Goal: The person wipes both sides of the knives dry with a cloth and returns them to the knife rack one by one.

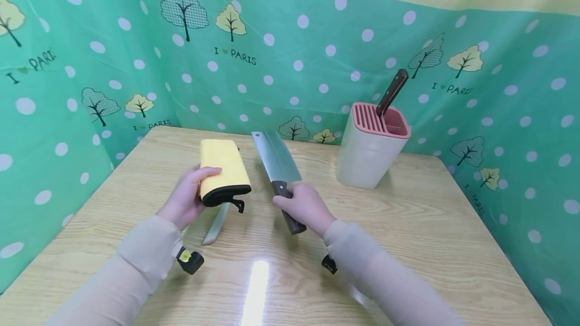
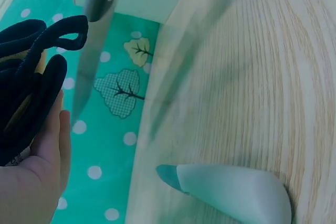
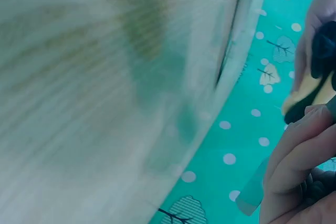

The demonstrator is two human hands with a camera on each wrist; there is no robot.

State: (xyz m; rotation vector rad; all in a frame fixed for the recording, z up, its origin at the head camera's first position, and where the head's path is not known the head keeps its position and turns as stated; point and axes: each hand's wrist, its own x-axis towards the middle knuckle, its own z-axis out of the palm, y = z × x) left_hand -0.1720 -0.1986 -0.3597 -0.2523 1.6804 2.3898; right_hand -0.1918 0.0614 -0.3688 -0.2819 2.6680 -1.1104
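Observation:
My left hand grips a folded yellow cloth with a thick black edge; a black loop dangles from that edge in the left wrist view. With my right hand I hold a cleaver by its dark riveted handle. Its broad, shiny blade points away from me over the table, with a small hole near the far corner. Below the cloth lies a tool with a pale curved handle, white with a teal tip in the left wrist view; the cloth hides part of it.
Back right on the wooden table stands a white knife holder with a pink slotted top. One brown-handled knife leans up out of it. A green dotted curtain hangs around the back and sides.

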